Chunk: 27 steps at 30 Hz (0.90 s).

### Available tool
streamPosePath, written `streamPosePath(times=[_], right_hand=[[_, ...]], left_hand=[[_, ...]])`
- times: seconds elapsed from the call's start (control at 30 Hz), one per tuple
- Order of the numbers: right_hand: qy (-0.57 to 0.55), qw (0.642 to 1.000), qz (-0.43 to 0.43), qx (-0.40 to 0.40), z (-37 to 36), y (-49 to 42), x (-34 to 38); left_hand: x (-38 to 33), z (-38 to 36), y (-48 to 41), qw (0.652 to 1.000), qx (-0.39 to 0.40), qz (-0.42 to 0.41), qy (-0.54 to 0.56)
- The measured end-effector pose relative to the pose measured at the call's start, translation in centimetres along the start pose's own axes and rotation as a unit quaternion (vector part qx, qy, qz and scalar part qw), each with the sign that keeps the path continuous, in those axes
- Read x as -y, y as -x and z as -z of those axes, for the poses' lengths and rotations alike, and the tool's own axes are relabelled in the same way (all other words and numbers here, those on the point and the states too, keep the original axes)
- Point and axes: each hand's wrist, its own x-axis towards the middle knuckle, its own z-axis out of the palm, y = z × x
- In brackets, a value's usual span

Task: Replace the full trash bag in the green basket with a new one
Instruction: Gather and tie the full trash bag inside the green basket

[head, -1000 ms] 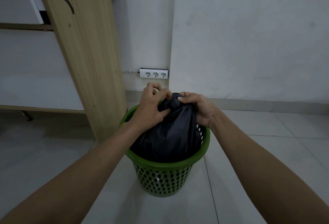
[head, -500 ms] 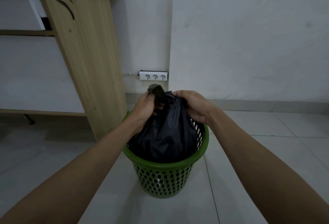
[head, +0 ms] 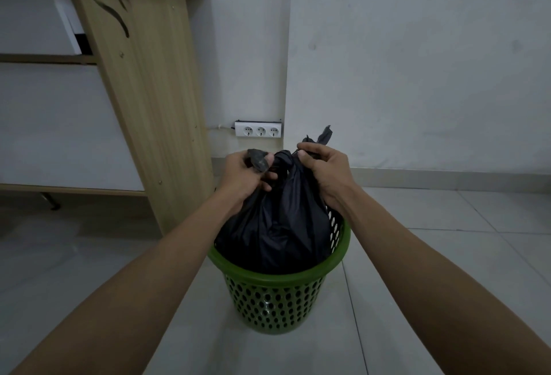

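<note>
A green perforated basket (head: pixel 274 306) stands on the tiled floor in the middle of the view. A full black trash bag (head: pixel 277 225) bulges out of its top. My left hand (head: pixel 244 175) grips one twisted end of the bag at the top left. My right hand (head: pixel 323 169) grips the other end, whose tip sticks up above my fingers. Between the two hands the bag's neck is gathered into a knot.
A wooden desk side panel (head: pixel 149 91) stands just left of the basket. A white power strip (head: pixel 258 130) is fixed low on the wall behind. Grey floor tiles (head: pixel 447 240) spread to the right and front.
My hands have moved apart, each pulling an end of the bag outward. The right end now sticks up above my right hand. The bag's neck looks tighter.
</note>
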Motion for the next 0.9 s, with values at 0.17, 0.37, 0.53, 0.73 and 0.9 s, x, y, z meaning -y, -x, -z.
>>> streamPosePath(times=[0.17, 0.37, 0.53, 0.73, 0.9], right_hand=[[-0.099, 0.985, -0.104, -0.096, -0.1, -0.1, -0.2], [-0.043, 0.973, -0.144, -0.173, 1.8, -1.5, -1.8], [-0.010, 0.968, -0.142, -0.209, 3.1, -2.1, -2.4], [0.005, 0.963, -0.126, -0.237, 4.4, -2.6, -1.8], [0.070, 0.978, -0.019, -0.195, 4.1, -1.5, -1.8]], left_hand=[[0.7, 1.0, -0.4, 0.999, -0.014, 0.034, -0.036], [2.9, 4.4, -0.5, 0.996, 0.013, 0.040, -0.083], [3.2, 6.0, -0.3, 0.997, 0.013, 0.055, -0.060], [2.9, 7.6, -0.1, 0.996, 0.011, 0.072, -0.056], [1.9, 6.3, 0.0, 0.997, 0.015, 0.058, -0.052]])
